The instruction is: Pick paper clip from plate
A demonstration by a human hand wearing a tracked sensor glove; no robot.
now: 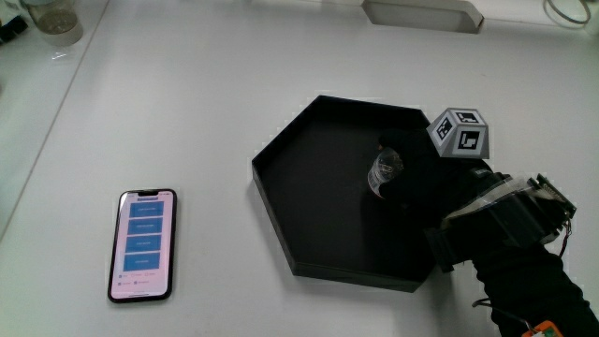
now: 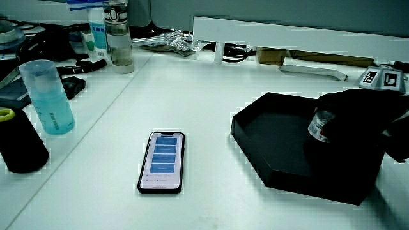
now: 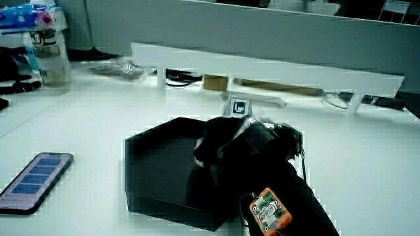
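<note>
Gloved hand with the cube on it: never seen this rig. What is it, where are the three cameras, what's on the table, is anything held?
No robot here: it is a person's hand in a black glove, and the patterned cube on its back is a marker. The main view looks straight down; both side views look forward across the white table toward a low partition. On the table lie a black hexagonal tray, the task's plate, and a phone with its screen lit. The hand is over the tray, its grip closed on a small clear, shiny object. It should be the paper clip, but I cannot tell.
</note>
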